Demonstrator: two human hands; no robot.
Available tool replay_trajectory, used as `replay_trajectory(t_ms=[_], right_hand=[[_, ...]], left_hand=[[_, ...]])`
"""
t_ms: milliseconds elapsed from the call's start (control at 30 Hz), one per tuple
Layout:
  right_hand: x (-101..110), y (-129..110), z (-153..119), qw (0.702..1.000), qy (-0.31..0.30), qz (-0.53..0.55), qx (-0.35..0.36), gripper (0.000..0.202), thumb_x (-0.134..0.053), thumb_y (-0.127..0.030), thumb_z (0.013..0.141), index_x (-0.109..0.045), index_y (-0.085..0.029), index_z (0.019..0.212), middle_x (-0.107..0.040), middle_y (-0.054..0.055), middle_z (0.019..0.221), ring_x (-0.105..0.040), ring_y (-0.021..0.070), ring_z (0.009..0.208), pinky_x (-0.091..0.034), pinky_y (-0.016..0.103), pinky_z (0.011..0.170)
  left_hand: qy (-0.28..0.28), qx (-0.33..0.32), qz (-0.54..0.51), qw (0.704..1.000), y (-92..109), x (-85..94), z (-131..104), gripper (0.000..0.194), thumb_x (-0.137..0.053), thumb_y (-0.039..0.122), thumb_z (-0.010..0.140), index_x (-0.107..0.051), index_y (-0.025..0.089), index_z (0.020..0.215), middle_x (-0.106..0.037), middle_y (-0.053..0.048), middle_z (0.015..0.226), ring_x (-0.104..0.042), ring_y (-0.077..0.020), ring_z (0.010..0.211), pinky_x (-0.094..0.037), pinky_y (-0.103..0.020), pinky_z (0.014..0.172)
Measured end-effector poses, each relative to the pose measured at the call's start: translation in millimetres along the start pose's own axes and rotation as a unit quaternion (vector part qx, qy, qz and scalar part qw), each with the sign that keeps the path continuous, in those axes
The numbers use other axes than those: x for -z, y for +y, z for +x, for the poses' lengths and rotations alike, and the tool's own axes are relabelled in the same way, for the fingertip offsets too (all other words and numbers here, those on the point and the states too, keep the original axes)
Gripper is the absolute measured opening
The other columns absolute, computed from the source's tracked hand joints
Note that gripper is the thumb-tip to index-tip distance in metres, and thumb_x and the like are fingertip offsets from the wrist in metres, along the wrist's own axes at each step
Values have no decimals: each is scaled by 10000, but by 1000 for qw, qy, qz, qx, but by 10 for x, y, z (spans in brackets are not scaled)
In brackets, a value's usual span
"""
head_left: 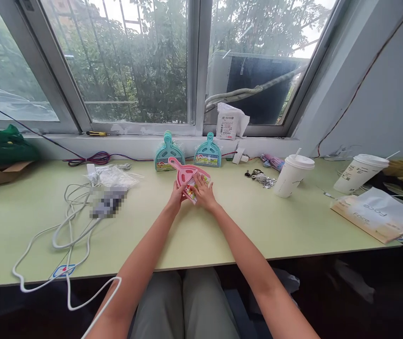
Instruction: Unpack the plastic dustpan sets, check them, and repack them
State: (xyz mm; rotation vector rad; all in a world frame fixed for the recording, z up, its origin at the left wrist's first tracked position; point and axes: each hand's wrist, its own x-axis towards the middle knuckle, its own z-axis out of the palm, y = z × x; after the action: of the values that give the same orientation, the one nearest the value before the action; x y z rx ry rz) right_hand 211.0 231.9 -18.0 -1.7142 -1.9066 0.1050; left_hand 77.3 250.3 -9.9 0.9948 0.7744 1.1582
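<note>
Gripping the pink dustpan (186, 175) from both sides, left hand (176, 195) and right hand (203, 190) curl closed around it mid-table, its handle pointing toward ten o'clock, teal dustpans (168, 153) beyond at twelve.

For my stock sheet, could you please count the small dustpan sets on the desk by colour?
Pink dustpan set, held by the left hand and the right hand: 1
Teal dustpan sets, against the window ledge: 2
Total: 3
</note>
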Motion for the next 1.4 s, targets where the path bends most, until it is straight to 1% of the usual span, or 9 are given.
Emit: replay_trajectory(t_ms=[200, 333, 533, 700, 767, 867, 967, 1200, 1400], right_hand=[[-13, 96, 20, 998, 5, 60, -7, 592, -203, -519, 956, -9, -363, 1494, -94, 13, 1582, -55, 223, 1461, -29, 690, 1074], [54, 103, 36, 968, 151, 158, -124, 693, -347, -518, 924, -52, -279, 1504, -125, 75, 1578, -33, 240, 1461, -126, 656, 1093], [-18, 184, 38, 801, -14, 576, -161, 349, -607, -305, 824, -568, -173, 1144, -638, 125, 1198, -593, 247, 1151, -516, 410, 955], [-103, 263, 56, 669, 44, 718, -187, 360, -794, -93, 575, -613, -195, 869, -726, 27, 877, -694, 215, 899, -599, 350, 816], [-82, 309, 60, 650, 67, 729, -202, 380, -799, -61, 550, -601, -199, 843, -724, 10, 847, -700, 197, 850, -610, 328, 781], [-31, 379, 54, 645, 83, 727, -221, 379, -797, -48, 550, -585, -204, 822, -722, -4, 849, -703, 177, 829, -610, 307, 773], [2, 422, 46, 645, 90, 725, -225, 380, -796, -49, 554, -580, -206, 824, -720, -12, 859, -701, 164, 837, -602, 292, 791], [-4, 435, 56, 640, 92, 734, -208, 356, -778, -47, 570, -599, -191, 841, -720, 13, 921, -695, 168, 871, -596, 289, 810], [-4, 449, 48, 646, 88, 725, -221, 357, -772, -36, 575, -604, -198, 846, -722, 1, 889, -698, 153, 817, -608, 264, 751]], left_hand=[[-56, -19, 11, 998, -44, 72, 38, 818, -820, 193, 503, -483, 260, 1245, -643, -76, 1159, -649, -242, 970, -558, -324, 721], [-65, -47, -7, 997, 10, 77, 22, 826, -807, 183, 502, -483, 256, 1258, -639, -86, 1176, -644, -265, 996, -561, -347, 740], [-76, -38, 57, 995, 117, 154, -50, 884, -825, 210, 500, -442, 247, 1296, -616, -103, 1220, -626, -267, 1032, -550, -364, 778], [-74, -40, 236, 968, 279, 351, 34, 549, -597, 499, 799, -511, 218, 1263, -611, -106, 1246, -561, -269, 1155, -453, -426, 966], [60, -78, 360, 928, 334, 527, 86, 491, -379, 495, 914, -535, 176, 1253, -556, -134, 1321, -451, -273, 1283, -334, -441, 1074], [272, -127, 578, 759, 316, 859, 135, 570, -453, 345, 887, -366, 125, 1406, -275, -170, 1524, -127, -291, 1445, -140, -490, 1149], [303, -77, 689, 654, 216, 1104, 157, 664, -476, 278, 859, -261, 76, 1454, -190, -210, 1542, -56, -309, 1451, -83, -511, 1148], [284, -88, 717, 630, 218, 990, 140, 392, -376, 270, 898, -514, 203, 1259, -598, -155, 1171, -509, -284, 1171, -263, -500, 1070], [327, -91, 712, 615, 280, 1041, 81, 513, -411, 257, 868, -400, 129, 1364, -339, -194, 1473, -235, -322, 1396, -183, -521, 1105]])
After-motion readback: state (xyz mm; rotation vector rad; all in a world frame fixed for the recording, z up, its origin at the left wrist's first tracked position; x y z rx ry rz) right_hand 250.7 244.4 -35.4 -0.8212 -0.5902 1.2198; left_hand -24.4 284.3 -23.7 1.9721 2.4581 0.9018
